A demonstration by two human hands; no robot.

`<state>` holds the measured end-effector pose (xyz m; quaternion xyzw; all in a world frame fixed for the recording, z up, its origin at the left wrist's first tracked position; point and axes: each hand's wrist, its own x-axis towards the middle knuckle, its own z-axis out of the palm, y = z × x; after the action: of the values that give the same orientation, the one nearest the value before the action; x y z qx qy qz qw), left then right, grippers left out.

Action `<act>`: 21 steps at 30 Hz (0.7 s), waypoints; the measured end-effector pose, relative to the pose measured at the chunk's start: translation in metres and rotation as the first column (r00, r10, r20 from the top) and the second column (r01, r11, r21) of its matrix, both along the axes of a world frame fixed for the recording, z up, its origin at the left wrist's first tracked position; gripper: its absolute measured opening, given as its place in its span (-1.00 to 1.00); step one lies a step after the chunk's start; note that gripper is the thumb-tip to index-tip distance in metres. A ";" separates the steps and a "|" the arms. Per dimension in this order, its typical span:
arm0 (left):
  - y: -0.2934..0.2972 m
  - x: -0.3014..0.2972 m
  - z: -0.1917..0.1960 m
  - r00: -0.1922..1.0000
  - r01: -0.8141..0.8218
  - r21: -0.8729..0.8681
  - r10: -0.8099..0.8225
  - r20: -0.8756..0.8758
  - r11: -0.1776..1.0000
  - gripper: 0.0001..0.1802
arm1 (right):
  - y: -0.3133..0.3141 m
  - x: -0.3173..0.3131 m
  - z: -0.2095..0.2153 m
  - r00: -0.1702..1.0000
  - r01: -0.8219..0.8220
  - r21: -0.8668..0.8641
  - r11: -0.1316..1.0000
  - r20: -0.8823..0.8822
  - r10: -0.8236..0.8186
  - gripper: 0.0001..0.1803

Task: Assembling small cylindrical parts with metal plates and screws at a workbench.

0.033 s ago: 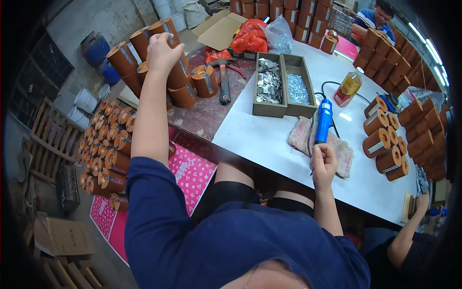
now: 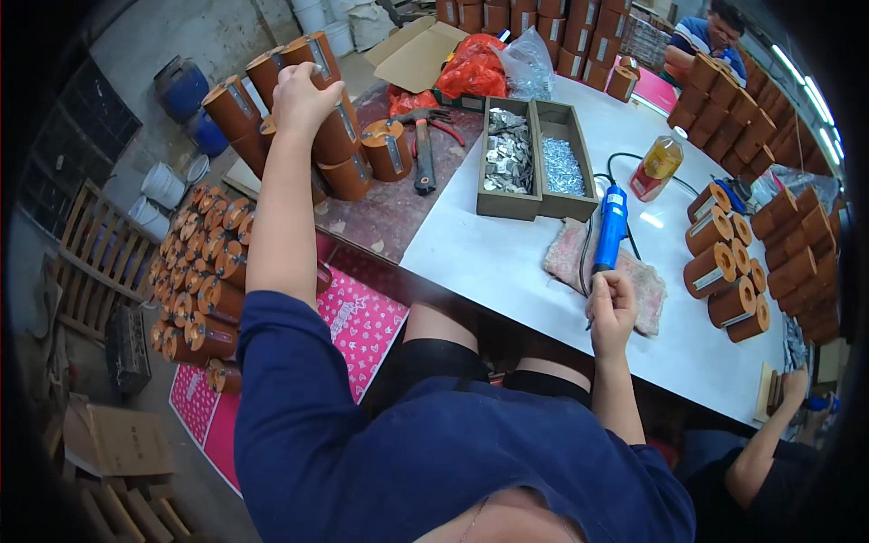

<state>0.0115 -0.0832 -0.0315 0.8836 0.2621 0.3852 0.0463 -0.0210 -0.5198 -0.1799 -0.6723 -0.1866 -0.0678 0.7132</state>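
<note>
this is a workshop. brown cylinders (image 2: 711,270) stand massed by the right edge of the white table (image 2: 489,262), with more heaped beyond its left edge. two wooden trays (image 2: 507,206) of small metal parts (image 2: 510,154), a blue power screwdriver (image 2: 613,217), and a hammer (image 2: 424,167) on the adjoining reddish tabletop (image 2: 362,226) also show it. co-workers (image 2: 688,38) sit near the far right and near right corners; plastic drums (image 2: 179,89), a bare, stained wall (image 2: 217,36) and strip lights (image 2: 786,61) surround them.
</note>
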 end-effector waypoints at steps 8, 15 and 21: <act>-0.051 0.036 -0.075 0.947 0.122 0.193 -0.057 -0.315 0.973 -0.55 | 0.016 0.003 -0.006 0.994 -0.050 0.050 0.998 -0.094 0.054 -0.92; -0.050 0.058 -0.120 0.884 -0.216 -0.228 0.090 -0.459 0.949 -0.36 | 0.019 -0.021 -0.011 0.997 -0.077 -0.037 0.996 -0.024 0.077 -0.91; -0.057 0.053 -0.111 0.899 -0.202 -0.235 0.085 -0.429 0.951 -0.39 | 0.008 -0.028 -0.002 0.996 -0.065 0.092 0.994 -0.060 0.071 -0.91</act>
<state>0.0643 -0.1406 -0.1426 0.9079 0.3817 0.1520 0.0827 -0.0491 -0.5114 -0.1815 -0.6346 -0.1836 -0.0306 0.7501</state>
